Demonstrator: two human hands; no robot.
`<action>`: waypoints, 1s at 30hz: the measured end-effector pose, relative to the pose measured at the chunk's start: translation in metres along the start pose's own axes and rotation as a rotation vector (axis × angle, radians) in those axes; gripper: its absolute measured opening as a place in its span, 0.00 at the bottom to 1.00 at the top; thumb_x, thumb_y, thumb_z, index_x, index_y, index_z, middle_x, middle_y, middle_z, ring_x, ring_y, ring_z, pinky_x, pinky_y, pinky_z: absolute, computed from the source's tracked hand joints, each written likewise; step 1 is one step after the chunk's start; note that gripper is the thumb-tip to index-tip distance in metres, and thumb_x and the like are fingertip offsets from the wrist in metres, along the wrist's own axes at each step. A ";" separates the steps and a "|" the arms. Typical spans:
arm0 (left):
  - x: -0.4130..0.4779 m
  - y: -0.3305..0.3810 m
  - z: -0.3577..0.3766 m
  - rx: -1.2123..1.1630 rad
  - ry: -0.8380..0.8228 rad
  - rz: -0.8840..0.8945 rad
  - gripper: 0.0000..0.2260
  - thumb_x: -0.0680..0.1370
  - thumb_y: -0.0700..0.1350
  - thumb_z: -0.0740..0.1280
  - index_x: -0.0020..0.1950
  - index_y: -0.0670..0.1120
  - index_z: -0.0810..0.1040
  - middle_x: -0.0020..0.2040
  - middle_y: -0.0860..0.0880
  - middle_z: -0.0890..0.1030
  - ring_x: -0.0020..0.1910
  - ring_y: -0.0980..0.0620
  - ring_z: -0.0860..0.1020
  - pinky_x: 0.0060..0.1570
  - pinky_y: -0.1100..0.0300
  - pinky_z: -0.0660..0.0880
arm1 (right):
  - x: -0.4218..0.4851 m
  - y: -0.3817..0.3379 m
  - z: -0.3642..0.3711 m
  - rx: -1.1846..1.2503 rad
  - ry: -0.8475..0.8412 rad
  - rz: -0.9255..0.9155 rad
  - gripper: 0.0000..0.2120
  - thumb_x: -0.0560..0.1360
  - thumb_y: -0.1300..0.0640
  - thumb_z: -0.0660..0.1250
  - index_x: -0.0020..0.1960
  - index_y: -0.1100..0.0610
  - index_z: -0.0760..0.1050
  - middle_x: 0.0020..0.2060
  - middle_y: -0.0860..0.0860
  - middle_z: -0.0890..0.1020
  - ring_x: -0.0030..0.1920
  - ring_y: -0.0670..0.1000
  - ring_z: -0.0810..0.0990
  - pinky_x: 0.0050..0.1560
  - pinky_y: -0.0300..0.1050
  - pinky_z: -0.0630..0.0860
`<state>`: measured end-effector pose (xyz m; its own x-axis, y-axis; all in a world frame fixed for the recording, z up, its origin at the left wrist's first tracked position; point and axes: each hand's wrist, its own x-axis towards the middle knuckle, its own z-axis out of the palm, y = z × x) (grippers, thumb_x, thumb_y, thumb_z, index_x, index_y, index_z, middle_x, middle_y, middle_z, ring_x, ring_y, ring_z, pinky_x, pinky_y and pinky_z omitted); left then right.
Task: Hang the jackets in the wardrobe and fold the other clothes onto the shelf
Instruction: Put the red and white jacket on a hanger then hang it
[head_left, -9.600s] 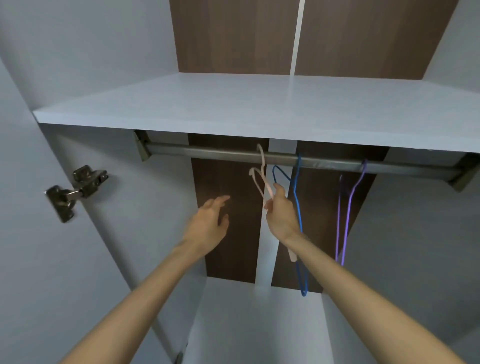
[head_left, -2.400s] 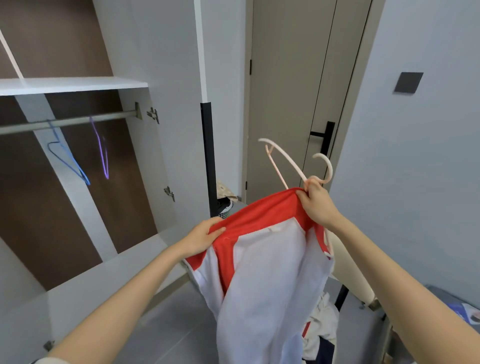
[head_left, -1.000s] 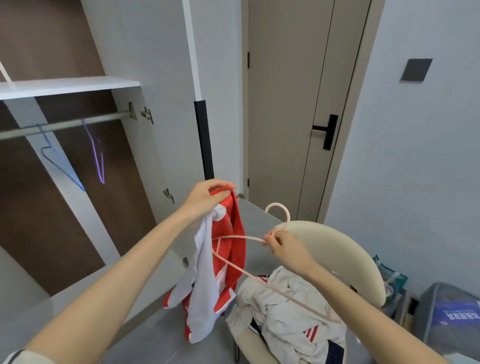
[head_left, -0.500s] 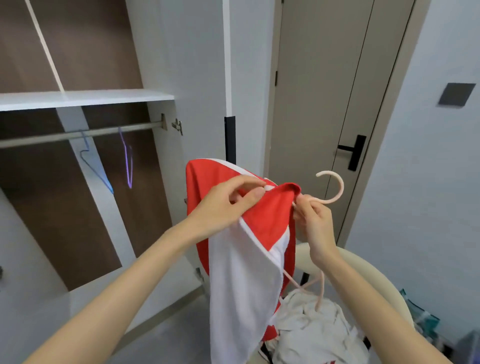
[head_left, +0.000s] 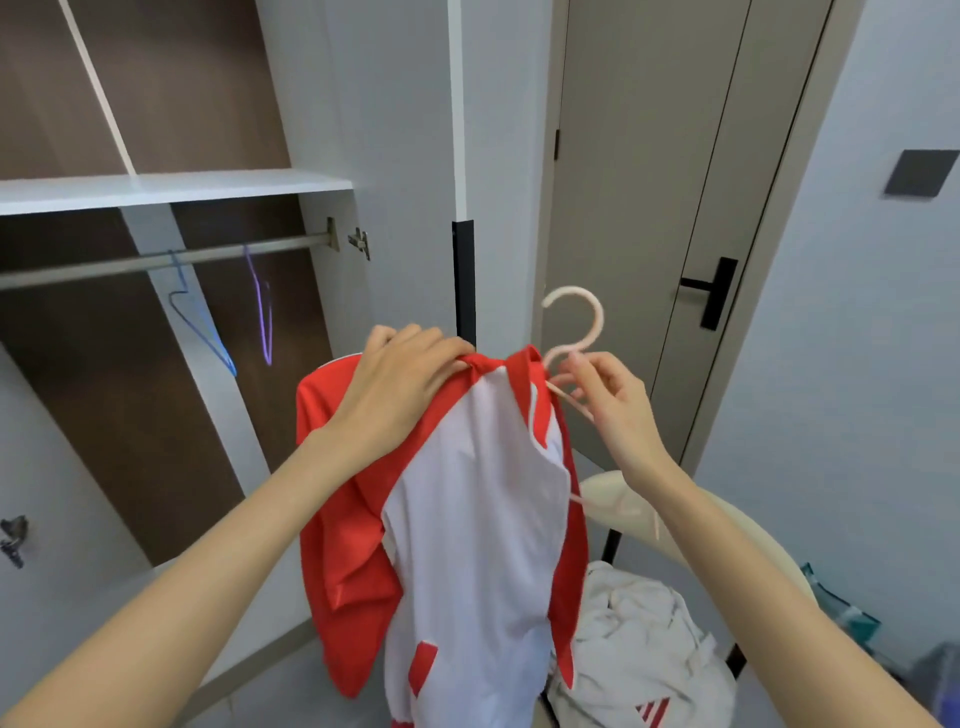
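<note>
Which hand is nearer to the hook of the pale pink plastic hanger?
Right. The right hand pinches the pale pink plastic hanger just under its hook. The left hand grips the collar of the red-and-white jacket, farther to the left.

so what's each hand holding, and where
Left hand grips the red-and-white jacket at its collar; right hand pinches the pale pink plastic hanger below its hook.

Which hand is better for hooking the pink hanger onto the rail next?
The right hand, probably. It pinches the pink hanger just below its hook, so it can lift that to the rail. The left hand grips the red and white jacket at its collar, steadying it.
</note>
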<state>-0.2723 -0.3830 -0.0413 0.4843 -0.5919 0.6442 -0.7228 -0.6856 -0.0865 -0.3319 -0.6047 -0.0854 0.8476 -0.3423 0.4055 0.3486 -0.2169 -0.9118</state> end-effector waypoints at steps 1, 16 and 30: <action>-0.004 -0.007 0.000 -0.019 -0.011 -0.057 0.12 0.83 0.51 0.56 0.56 0.52 0.79 0.43 0.53 0.78 0.45 0.49 0.75 0.47 0.54 0.60 | 0.000 0.008 -0.003 -0.040 0.058 0.026 0.12 0.81 0.48 0.61 0.46 0.53 0.78 0.40 0.42 0.84 0.42 0.38 0.79 0.44 0.30 0.73; -0.048 -0.062 -0.016 -0.078 0.066 -0.350 0.12 0.83 0.48 0.56 0.56 0.56 0.79 0.43 0.55 0.77 0.46 0.51 0.71 0.51 0.46 0.62 | -0.049 0.126 0.045 0.105 0.140 0.633 0.19 0.81 0.59 0.48 0.54 0.57 0.78 0.55 0.56 0.82 0.51 0.53 0.76 0.58 0.48 0.71; -0.069 -0.094 -0.037 -0.113 0.091 -0.440 0.11 0.83 0.47 0.56 0.56 0.59 0.78 0.47 0.56 0.78 0.49 0.52 0.70 0.52 0.56 0.57 | -0.064 0.156 0.115 -0.278 -0.399 0.481 0.06 0.78 0.58 0.65 0.43 0.55 0.77 0.39 0.52 0.79 0.45 0.53 0.76 0.47 0.44 0.71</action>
<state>-0.2562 -0.2620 -0.0493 0.7158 -0.2118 0.6654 -0.5097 -0.8099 0.2904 -0.2852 -0.5116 -0.2611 0.9836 -0.1079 -0.1444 -0.1745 -0.3698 -0.9126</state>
